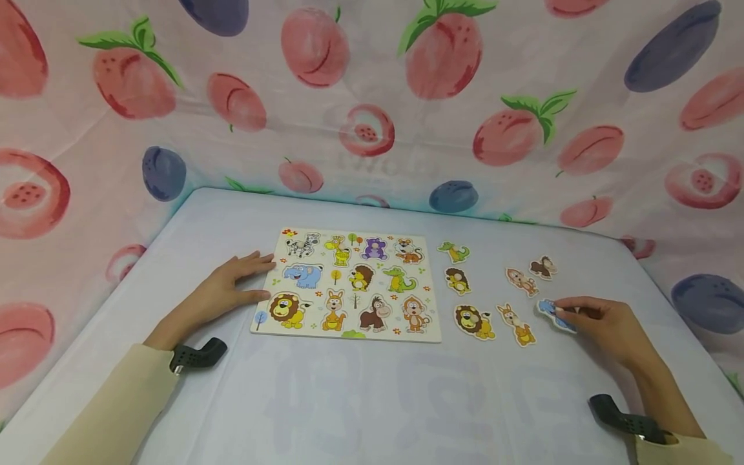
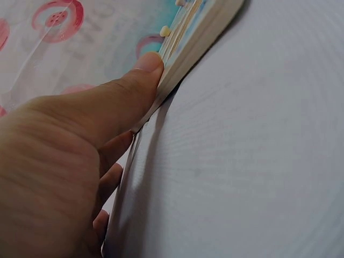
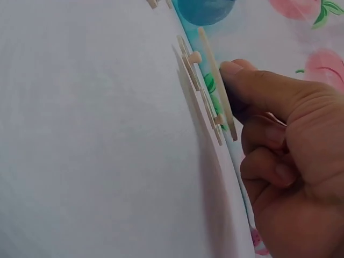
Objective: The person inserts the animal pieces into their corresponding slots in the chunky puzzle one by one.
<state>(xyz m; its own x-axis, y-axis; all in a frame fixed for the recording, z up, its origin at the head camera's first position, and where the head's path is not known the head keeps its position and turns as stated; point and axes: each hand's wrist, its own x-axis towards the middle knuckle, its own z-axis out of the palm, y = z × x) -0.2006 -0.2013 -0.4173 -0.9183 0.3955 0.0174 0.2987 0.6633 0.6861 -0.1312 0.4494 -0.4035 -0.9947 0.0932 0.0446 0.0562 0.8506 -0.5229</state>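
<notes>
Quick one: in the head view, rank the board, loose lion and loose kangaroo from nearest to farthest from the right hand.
1. Loose kangaroo: just left of the right hand.
2. Loose lion: left of the kangaroo.
3. Board: left of the lion.

Blue elephant piece (image 1: 548, 309), cream animal-patterned board (image 1: 378, 267), pink fruit-patterned backdrop (image 1: 372, 77), white table (image 1: 325, 400)

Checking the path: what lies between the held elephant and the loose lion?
Head view: the loose kangaroo lies between the elephant in the right hand and the loose lion.
</notes>
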